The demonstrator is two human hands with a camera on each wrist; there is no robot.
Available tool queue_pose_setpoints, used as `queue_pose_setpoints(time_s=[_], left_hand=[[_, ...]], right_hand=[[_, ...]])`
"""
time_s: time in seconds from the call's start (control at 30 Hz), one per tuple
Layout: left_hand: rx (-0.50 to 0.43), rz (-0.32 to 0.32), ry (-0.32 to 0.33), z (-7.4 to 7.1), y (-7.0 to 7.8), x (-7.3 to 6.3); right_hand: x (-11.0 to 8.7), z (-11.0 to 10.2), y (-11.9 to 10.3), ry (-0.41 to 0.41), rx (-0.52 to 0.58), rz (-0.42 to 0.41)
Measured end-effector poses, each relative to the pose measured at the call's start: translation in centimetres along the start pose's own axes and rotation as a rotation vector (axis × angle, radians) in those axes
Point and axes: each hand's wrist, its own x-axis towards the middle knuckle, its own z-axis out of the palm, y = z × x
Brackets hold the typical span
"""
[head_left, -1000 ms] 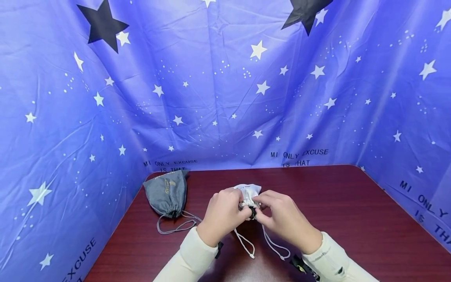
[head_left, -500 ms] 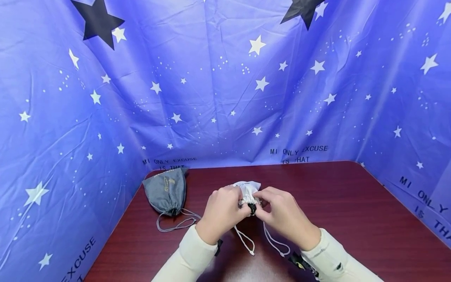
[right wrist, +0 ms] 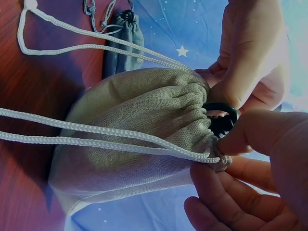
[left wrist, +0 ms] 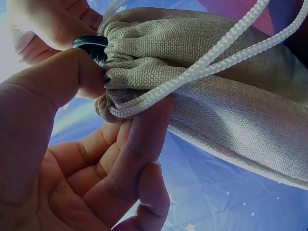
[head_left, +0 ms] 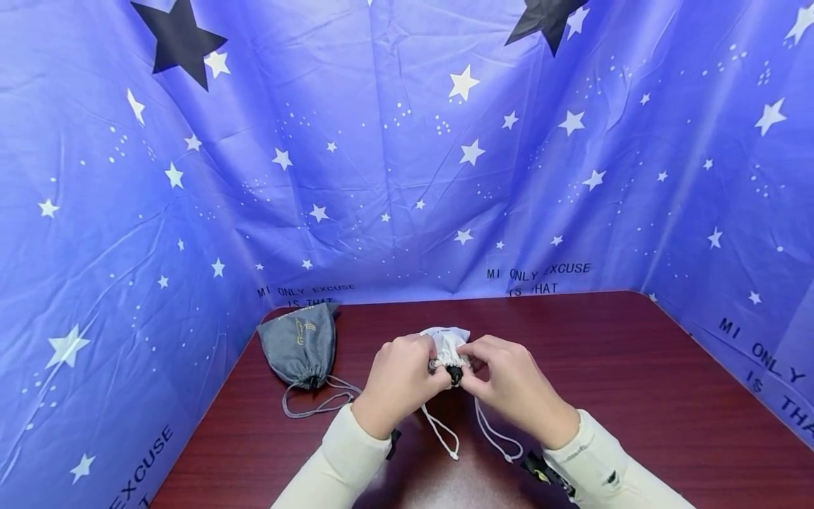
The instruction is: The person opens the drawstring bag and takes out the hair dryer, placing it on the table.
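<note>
A small pale drawstring pouch (head_left: 450, 341) stands at the middle of the table, its gathered mouth toward me; up close its cloth looks beige and woven. My left hand (head_left: 400, 375) pinches one side of the mouth between thumb and fingers. On the opposite side, my right hand (head_left: 515, 382) pinches the rim in the same way. Between the thumbs a black rounded piece (right wrist: 224, 118) pokes out of the mouth; the remainder of it is hidden inside. White cords (right wrist: 86, 127) trail from both sides of the pouch, knotted at their ends.
A grey drawstring pouch (head_left: 302, 346) with a gold print lies at the back left of the dark red table (head_left: 604, 353), its grey cords (head_left: 318, 410) looping toward my left sleeve. A blue star-patterned curtain (head_left: 388, 177) surrounds the table's back and sides.
The head view has shifted slightly. Both hands keep their hold on the pouch's mouth, with hardly any finger movement; the black piece shows a little more plainly between the thumbs.
</note>
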Motion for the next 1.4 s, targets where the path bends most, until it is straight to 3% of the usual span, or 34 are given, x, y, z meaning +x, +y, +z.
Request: queue_pose_setpoints(time_s=[1.4], left_hand=[[0.009, -0.002, -0.005, -0.27, -0.28, 0.05]], right_hand=[[0.06, -0.41, 0.34, -0.020, -0.006, 0.023]])
